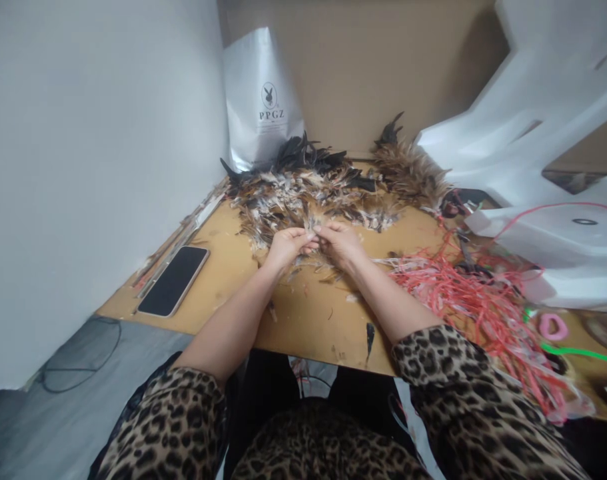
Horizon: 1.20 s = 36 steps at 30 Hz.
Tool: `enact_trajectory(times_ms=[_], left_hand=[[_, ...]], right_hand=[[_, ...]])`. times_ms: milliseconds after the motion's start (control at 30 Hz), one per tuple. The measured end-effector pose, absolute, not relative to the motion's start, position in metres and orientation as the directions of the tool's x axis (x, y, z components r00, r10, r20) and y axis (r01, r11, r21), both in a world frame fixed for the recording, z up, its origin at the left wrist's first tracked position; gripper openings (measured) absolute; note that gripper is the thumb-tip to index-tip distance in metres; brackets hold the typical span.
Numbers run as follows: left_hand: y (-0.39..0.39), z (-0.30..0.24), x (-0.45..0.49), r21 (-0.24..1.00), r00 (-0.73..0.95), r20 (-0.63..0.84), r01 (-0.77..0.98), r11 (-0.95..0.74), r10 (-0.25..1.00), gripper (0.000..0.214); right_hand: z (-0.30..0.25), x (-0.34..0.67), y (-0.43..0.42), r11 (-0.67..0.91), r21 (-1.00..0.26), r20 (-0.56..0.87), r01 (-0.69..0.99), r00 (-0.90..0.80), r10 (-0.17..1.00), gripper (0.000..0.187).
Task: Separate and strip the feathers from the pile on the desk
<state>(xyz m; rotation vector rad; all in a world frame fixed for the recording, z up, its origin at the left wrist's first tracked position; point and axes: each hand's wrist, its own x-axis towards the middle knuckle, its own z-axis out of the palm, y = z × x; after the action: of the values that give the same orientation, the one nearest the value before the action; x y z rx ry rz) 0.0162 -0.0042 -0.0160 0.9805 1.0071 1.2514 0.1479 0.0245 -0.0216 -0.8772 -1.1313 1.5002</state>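
My left hand [288, 247] and my right hand [340, 244] meet over the middle of the table, fingertips pinched together. Between them stands a small brown feather [313, 217], its upper end spreading above the fingers; its lower part is hidden by them. Just beyond my hands lies a loose pile of feathers [303, 183], mottled brown and white with darker ones at the back. A few stray feathers are scattered near my wrists. To the right of the pile rests a bunch of long brown feathers [410, 173].
A phone [174, 280] lies at the left by the wall. Behind the pile stands a white bag [263, 100]. Tangled red strings [463, 293] spread over the right side of the table [313, 327], near a pink ring [553, 327]. White sheeting [528, 127] hangs over the right.
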Motion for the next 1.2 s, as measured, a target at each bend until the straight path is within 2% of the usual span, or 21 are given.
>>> enact_trajectory(times_ms=[200, 367, 433, 533, 600, 700, 800, 867, 1000, 1100, 1200], left_hand=[[-0.006, -0.014, 0.017, 0.929, 0.089, -0.109, -0.345, 0.134, 0.99, 0.017], [-0.007, -0.013, 0.017, 0.937, 0.088, -0.108, -0.324, 0.131, 0.99, 0.017], [-0.007, -0.013, 0.016, 0.935, 0.088, -0.107, -0.329, 0.13, 0.99, 0.016], [-0.005, -0.013, 0.013, 0.905, 0.079, -0.118, -0.402, 0.14, 0.99, 0.014], [-0.004, -0.014, 0.011, 0.873, 0.083, -0.12, -0.466, 0.145, 0.989, 0.013], [-0.003, -0.015, 0.009, 0.844, 0.112, -0.107, -0.515, 0.15, 0.988, 0.016], [-0.004, -0.015, 0.01, 0.842, 0.13, -0.107, -0.515, 0.159, 0.986, 0.019], [-0.005, -0.014, 0.011, 0.844, 0.128, -0.116, -0.51, 0.165, 0.985, 0.019], [-0.007, -0.013, 0.014, 0.855, 0.12, -0.137, -0.488, 0.179, 0.983, 0.018], [-0.006, -0.014, 0.014, 0.877, 0.084, -0.131, -0.455, 0.155, 0.988, 0.018], [-0.004, -0.016, 0.013, 0.906, 0.024, -0.106, -0.409, 0.107, 0.994, 0.021]], right_hand=[[-0.022, 0.148, 0.024, -0.042, -0.952, 0.03, -0.304, -0.23, 0.973, 0.029], [-0.022, 0.147, 0.024, 0.008, -0.965, 0.067, -0.263, -0.216, 0.974, 0.027], [-0.022, 0.147, 0.024, 0.07, -0.978, 0.109, -0.198, -0.193, 0.975, 0.025], [-0.02, 0.149, 0.023, 0.248, -0.968, 0.253, -0.05, -0.171, 0.952, 0.025], [-0.018, 0.152, 0.021, 0.398, -0.912, 0.376, 0.102, -0.185, 0.908, 0.03], [-0.014, 0.155, 0.016, 0.565, -0.751, 0.508, 0.341, -0.249, 0.825, 0.035], [-0.009, 0.156, 0.012, 0.627, -0.602, 0.559, 0.495, -0.299, 0.773, 0.031], [-0.008, 0.156, 0.011, 0.633, -0.546, 0.571, 0.549, -0.308, 0.761, 0.029], [-0.008, 0.157, 0.012, 0.604, -0.555, 0.567, 0.572, -0.271, 0.778, 0.025], [-0.008, 0.157, 0.016, 0.617, -0.595, 0.548, 0.515, -0.302, 0.78, 0.022], [-0.006, 0.157, 0.019, 0.561, -0.759, 0.48, 0.329, -0.299, 0.825, 0.022]])
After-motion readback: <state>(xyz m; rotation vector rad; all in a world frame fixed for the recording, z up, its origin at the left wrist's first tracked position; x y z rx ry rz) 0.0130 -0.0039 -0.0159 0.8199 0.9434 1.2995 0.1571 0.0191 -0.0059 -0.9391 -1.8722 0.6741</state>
